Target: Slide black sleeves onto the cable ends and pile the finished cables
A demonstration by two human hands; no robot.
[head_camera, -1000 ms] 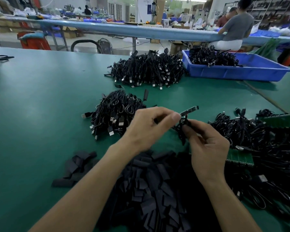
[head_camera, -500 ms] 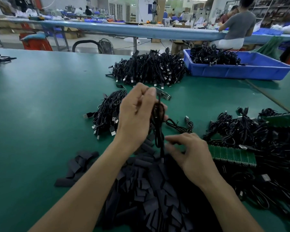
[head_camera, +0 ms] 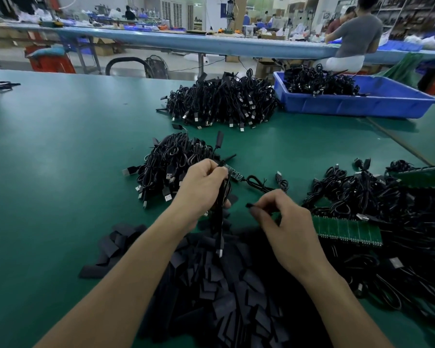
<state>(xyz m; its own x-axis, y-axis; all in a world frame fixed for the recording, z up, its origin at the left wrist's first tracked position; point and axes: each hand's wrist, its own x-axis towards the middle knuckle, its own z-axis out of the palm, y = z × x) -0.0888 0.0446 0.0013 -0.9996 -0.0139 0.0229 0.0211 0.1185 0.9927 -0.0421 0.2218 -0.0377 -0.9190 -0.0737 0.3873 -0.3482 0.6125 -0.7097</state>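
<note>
I recorded the left hand (head_camera: 202,188) clamped round a coiled black cable (head_camera: 221,209), fingers curled tight on it. The cable's bare circuit-board end (head_camera: 233,172) stuck out past the fingertips toward the right. Its USB plug (head_camera: 219,252) hung down over the near heap of black sleeves (head_camera: 224,292).

The right hand (head_camera: 286,224) sat just right of the left, apart from it. Its thumb and forefinger pinched one black sleeve (head_camera: 251,207), and the other fingers were curled. The sleeve was near the board end but not touching it.

The pile of finished cables (head_camera: 168,167) lay on the green table (head_camera: 48,172), directly behind and left of the left hand. A larger cable pile (head_camera: 221,101) lay farther off. To its right stood a blue tray (head_camera: 362,108) holding more cables. On the right, a loose heap of cables (head_camera: 387,197) covered the table, with a strip of green circuit boards (head_camera: 347,231) at its near left edge. One separate cable (head_camera: 269,183) lay on the table between the hands and that heap.

Beyond the table, a person in a grey top (head_camera: 359,33) sat at a far bench, facing away.
</note>
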